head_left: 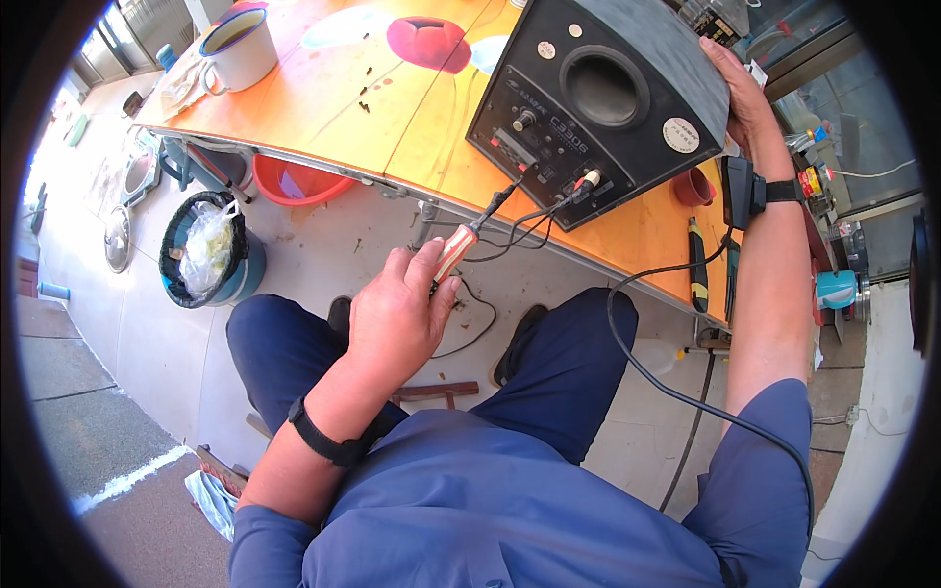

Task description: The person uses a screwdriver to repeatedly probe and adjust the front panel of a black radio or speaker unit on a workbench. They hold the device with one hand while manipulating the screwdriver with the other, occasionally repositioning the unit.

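Note:
A black speaker box (529,108) stands tilted at the right of the orange table, its back panel with a round port and sockets facing me. My left hand (400,299) is closed round the red and white handle of a screwdriver (457,253). The dark shaft points up at the lower part of the panel; whether its tip touches a screw is too small to tell. My right hand (747,98) lies against the speaker's far right side, its fingers partly hidden behind the edge. Black cables (534,218) hang from the plugs at the panel's bottom.
On the orange table (314,118) are a white enamel mug (238,51), several small dark screws (365,106), a brown cup (693,186) and a yellow and black utility knife (697,265). Below are a red basin (294,191) and a lined bin (250,274). A cable crosses my right arm.

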Available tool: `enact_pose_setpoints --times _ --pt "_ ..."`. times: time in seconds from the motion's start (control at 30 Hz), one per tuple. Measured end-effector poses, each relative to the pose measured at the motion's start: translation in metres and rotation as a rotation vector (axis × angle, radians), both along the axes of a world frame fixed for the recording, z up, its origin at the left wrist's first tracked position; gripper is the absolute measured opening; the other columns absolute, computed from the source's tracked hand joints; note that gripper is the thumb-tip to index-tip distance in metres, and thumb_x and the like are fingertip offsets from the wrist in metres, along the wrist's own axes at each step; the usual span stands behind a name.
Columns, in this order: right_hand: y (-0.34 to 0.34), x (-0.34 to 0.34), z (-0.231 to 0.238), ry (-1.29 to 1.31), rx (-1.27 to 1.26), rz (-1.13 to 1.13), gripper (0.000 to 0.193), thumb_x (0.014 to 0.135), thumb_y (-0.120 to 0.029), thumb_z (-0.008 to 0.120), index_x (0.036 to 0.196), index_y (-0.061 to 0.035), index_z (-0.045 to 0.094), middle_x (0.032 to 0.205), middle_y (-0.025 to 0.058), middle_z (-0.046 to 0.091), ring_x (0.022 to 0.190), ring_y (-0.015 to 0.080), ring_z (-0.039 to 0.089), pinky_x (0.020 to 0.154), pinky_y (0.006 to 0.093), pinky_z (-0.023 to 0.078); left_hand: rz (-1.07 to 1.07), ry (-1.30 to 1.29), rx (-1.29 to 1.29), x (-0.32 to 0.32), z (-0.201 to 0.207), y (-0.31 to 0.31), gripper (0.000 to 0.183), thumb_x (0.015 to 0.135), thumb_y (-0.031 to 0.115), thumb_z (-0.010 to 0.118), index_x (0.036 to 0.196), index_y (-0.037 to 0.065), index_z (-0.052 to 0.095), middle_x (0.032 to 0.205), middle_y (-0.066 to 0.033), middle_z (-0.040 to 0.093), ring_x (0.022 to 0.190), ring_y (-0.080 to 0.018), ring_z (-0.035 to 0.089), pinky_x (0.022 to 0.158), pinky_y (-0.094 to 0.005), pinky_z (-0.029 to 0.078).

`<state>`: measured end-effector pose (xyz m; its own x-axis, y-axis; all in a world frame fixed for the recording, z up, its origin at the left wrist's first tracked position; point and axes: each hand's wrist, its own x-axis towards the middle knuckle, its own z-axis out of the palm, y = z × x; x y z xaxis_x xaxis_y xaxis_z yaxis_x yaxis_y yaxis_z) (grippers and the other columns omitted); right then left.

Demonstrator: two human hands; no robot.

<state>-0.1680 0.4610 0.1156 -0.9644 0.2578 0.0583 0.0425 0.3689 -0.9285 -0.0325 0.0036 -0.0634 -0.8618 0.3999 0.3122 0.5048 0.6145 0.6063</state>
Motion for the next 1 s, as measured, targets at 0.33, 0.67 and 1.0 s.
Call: enact_pose_setpoints --times 0.33,0.67,1.0 --pt "0.005 0.000 -0.002 0.007 0.023 -0.007 0.046 0.096 -0.055 0.068 0.126 -0.0204 0.066 0.108 -0.0070 0.068 0.095 0.0060 0.064 0.084 0.0274 0.051 -0.052 -1.469 1.048 -0.011 0.011 -0.003 0.034 0.108 0.031 0.054 0.127 0.003 0.059 0.090 -0.0090 0.069 0.060 -0.0124 0.057 0.046 -0.0257 0.042" --pt "0.011 -0.003 -0.002 -0.016 0.001 -0.016 0.047 0.094 -0.055 0.070 0.127 -0.0215 0.066 0.109 -0.0066 0.068 0.096 0.0068 0.065 0.088 0.0286 0.052 -0.045 -0.527 0.430 -0.007 0.004 -0.003 0.037 0.097 0.020 0.071 0.126 0.002 0.058 0.103 -0.0102 0.066 0.073 -0.0214 0.065 0.059 -0.0355 0.052" --pt "0.007 -0.002 -0.001 -0.011 0.008 -0.014 0.050 0.094 -0.057 0.069 0.126 -0.0187 0.067 0.108 -0.0051 0.068 0.094 0.0072 0.064 0.087 0.0282 0.051 -0.083 0.018 0.142 -0.002 0.001 0.006 0.042 0.091 0.014 0.072 0.130 0.003 0.059 0.099 -0.0163 0.062 0.075 -0.0361 0.065 0.064 -0.0433 0.055"
